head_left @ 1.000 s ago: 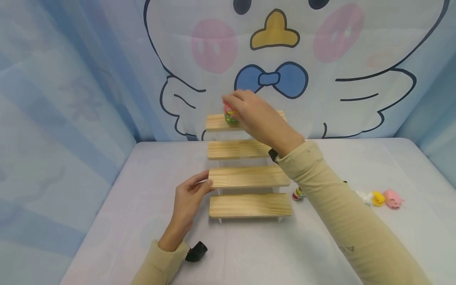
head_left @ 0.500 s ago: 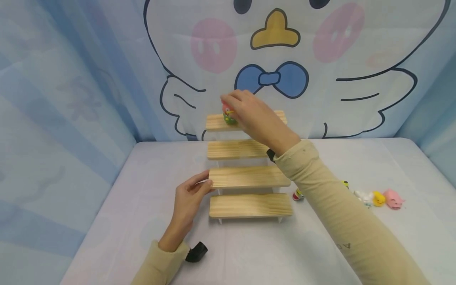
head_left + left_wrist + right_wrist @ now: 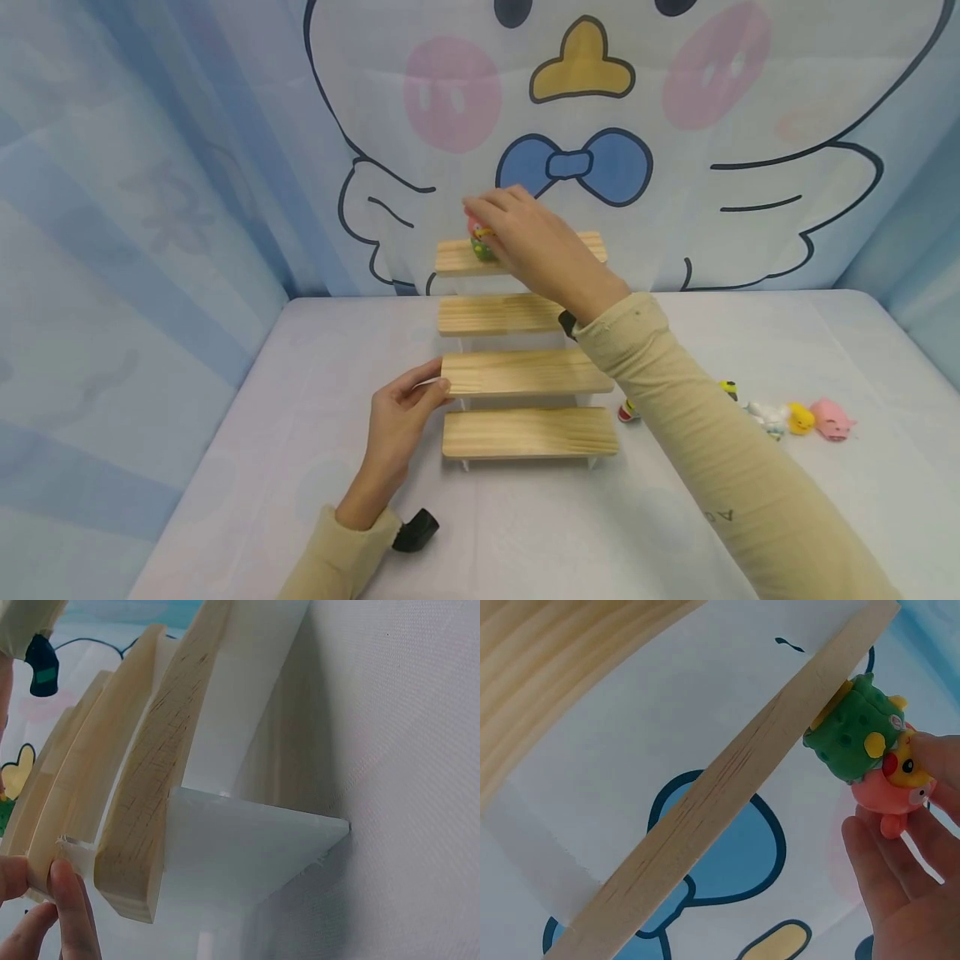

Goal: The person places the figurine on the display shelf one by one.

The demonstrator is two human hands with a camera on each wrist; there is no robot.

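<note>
A wooden four-tier display stand (image 3: pixel 528 433) stands on the white cloth. With thumb and fingers my left hand (image 3: pixel 399 421) pinches the left end of its second board from the bottom; the left wrist view shows fingertips (image 3: pixel 69 896) on that board's end. At the top board (image 3: pixel 450 258) my right hand (image 3: pixel 540 246) holds a small toy figurine (image 3: pixel 482 237) with a pink head and a green lower body. In the right wrist view the figurine (image 3: pixel 855 739) has its green base against the board, and the thumb lies on its pink and yellow head.
Right of the stand lie a small red, white and yellow toy (image 3: pixel 628 410), a yellow-and-black toy (image 3: pixel 728 388), a white toy (image 3: pixel 768 417), a yellow duck-like toy (image 3: pixel 801 418) and a pink pig toy (image 3: pixel 832 419). A printed cartoon curtain (image 3: pixel 450 92) hangs behind.
The right hand and figurine have shifted slightly left along the top board. My left hand keeps its hold on the stand.
</note>
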